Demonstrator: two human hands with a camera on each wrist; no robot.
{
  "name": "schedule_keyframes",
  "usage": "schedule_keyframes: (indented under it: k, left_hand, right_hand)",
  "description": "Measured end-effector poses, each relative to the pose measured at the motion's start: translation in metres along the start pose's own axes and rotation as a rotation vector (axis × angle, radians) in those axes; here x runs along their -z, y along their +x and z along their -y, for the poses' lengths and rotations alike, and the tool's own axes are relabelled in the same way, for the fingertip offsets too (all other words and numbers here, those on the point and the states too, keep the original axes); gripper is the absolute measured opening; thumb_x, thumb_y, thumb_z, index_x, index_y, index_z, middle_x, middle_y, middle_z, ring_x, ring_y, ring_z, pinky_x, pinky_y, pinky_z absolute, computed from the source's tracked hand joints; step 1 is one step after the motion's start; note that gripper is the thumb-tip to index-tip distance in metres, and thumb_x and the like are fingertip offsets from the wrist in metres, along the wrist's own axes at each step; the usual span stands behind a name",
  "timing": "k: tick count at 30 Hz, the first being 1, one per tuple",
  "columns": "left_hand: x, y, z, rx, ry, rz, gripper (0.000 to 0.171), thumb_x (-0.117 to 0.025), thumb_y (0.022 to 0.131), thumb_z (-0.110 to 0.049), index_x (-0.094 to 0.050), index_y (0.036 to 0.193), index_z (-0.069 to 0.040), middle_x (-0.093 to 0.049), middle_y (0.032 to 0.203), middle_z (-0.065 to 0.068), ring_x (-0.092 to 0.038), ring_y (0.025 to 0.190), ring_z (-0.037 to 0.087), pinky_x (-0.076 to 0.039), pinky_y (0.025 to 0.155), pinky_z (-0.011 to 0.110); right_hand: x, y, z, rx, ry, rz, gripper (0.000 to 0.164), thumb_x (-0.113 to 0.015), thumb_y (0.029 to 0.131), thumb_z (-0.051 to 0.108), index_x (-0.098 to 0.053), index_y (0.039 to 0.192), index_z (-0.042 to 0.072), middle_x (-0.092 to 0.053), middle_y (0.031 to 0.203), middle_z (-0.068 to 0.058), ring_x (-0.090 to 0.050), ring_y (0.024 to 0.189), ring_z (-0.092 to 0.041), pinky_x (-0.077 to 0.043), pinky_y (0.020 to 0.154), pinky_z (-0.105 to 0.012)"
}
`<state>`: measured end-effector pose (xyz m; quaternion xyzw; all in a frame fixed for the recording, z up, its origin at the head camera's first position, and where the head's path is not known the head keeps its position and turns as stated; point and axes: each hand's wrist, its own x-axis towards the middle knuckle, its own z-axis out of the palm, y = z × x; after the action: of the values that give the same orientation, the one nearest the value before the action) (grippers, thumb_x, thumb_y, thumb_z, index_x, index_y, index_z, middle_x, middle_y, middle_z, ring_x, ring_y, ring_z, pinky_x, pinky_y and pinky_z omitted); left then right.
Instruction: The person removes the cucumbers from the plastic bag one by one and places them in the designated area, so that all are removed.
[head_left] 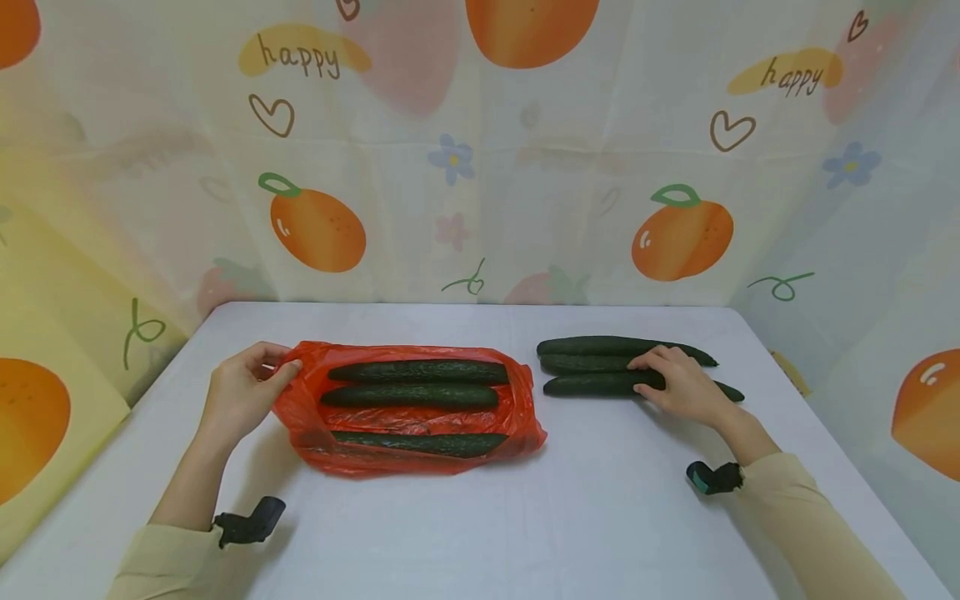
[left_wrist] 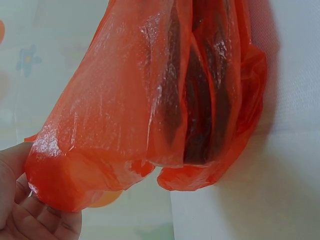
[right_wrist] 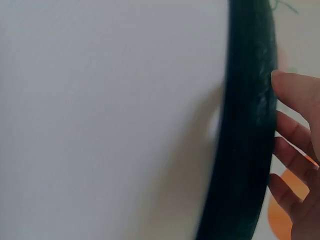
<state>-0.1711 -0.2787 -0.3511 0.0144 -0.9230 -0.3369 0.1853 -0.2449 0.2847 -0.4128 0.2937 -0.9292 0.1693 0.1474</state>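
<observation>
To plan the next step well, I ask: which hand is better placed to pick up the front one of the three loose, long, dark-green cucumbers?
Probably the right hand: it touches that cucumber, while the left hand is farther away, pinching the translucent red plastic bag.

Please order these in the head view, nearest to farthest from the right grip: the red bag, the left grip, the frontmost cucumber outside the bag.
1. Frontmost cucumber: under the right grip.
2. Red bag: further left.
3. Left grip: at the bag's left end.

A curtained-off tabletop booth; fruit-printed cloth (head_left: 525,208) backs and flanks a white table (head_left: 600,517); room type unclear.
</observation>
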Motion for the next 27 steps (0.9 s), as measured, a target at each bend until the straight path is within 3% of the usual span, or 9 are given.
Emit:
schedule_keyframes:
  k: [11,18,27]
  left_hand:
    - [0.000,-0.001,0.000,0.002,-0.008,0.005,0.027,-0.060,0.089,-0.031,-0.064,0.101,-0.007,-0.066,0.090,0.013,-0.052,0.068,0.005,-0.046,0.050,0.020]
    - [-0.001,0.000,0.000,0.004,-0.009,0.011,0.028,-0.060,0.089,-0.031,-0.064,0.102,-0.007,-0.066,0.090,0.013,-0.051,0.069,0.006,-0.046,0.049,0.020]
    - [-0.002,-0.001,0.001,0.023,-0.018,0.024,0.029,-0.059,0.089,-0.031,-0.063,0.103,-0.006,-0.065,0.092,0.015,-0.053,0.073,0.016,-0.047,0.049,0.021]
  right_hand:
    - [0.010,0.013,0.021,0.026,0.077,0.015,0.029,-0.071,0.079,0.013,-0.063,0.106,0.006,-0.064,0.104,-0.006,-0.056,0.098,-0.025,-0.044,0.086,-0.046]
    - [0.011,0.025,0.040,0.108,0.106,-0.060,0.029,-0.073,0.078,0.012,-0.064,0.105,0.007,-0.065,0.101,-0.004,-0.059,0.094,-0.020,-0.048,0.083,-0.040]
    - [0.016,0.041,0.071,0.165,0.153,-0.030,0.031,-0.071,0.080,0.015,-0.062,0.110,0.012,-0.063,0.105,0.000,-0.057,0.100,-0.018,-0.046,0.088,-0.040]
